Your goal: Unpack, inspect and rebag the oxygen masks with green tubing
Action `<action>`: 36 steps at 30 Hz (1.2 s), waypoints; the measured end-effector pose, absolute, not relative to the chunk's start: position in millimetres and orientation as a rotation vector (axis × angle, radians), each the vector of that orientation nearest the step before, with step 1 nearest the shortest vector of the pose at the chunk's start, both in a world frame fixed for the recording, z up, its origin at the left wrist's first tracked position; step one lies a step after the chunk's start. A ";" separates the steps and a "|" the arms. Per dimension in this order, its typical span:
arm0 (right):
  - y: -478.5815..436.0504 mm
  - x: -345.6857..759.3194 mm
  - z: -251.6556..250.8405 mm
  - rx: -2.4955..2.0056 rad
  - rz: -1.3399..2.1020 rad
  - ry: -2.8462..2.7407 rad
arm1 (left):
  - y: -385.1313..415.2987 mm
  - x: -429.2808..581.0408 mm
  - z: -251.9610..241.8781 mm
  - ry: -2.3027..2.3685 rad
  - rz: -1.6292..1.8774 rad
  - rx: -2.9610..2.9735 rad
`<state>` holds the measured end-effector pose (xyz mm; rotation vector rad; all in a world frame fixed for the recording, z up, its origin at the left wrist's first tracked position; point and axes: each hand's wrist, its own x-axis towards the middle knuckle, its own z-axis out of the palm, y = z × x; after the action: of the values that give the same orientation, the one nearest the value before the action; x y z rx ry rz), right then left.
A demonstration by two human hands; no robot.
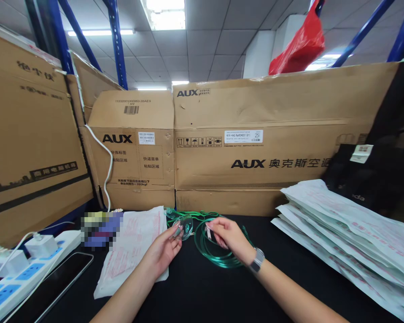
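Observation:
My left hand (164,252) is closed on a clear, green-tinted plastic mask (187,227), gripped at its edge between thumb and fingers. My right hand (234,237) has its fingers pinched together on a small white strip (208,232) whose exact kind I cannot make out. Under and around the right hand lies a coil of clear green tubing (222,261) on the black tabletop. Behind both hands, green straps (202,215) trail along the table beside another see-through green piece (170,212). A grey watch band circles my right wrist.
A white printed pouch (129,251) lies left of my left hand. A stack of similar pouches (343,233) rises at the right. At the left are a phone (54,287) and a power strip (23,273) with plugs. Tall cardboard boxes (276,107) wall off the back.

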<state>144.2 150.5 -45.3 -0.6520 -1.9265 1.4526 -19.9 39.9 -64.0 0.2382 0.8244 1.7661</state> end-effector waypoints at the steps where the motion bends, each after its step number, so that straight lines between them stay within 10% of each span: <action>1: 146.3 153.9 -49.1 -0.663 1.495 -1.925 | 39.5 -17.6 -64.0 0.828 1.752 0.235; 12: 140.7 195.6 -68.5 -0.794 2.192 -1.134 | 34.9 5.9 -73.7 0.895 1.601 0.234; 36: 111.9 187.3 -64.2 -0.666 1.938 -1.307 | 14.7 38.0 -66.9 1.137 1.185 0.706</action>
<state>187.3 111.9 -64.2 -0.6658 -1.3066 1.9375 38.0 14.7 -66.9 0.7058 1.1373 1.1850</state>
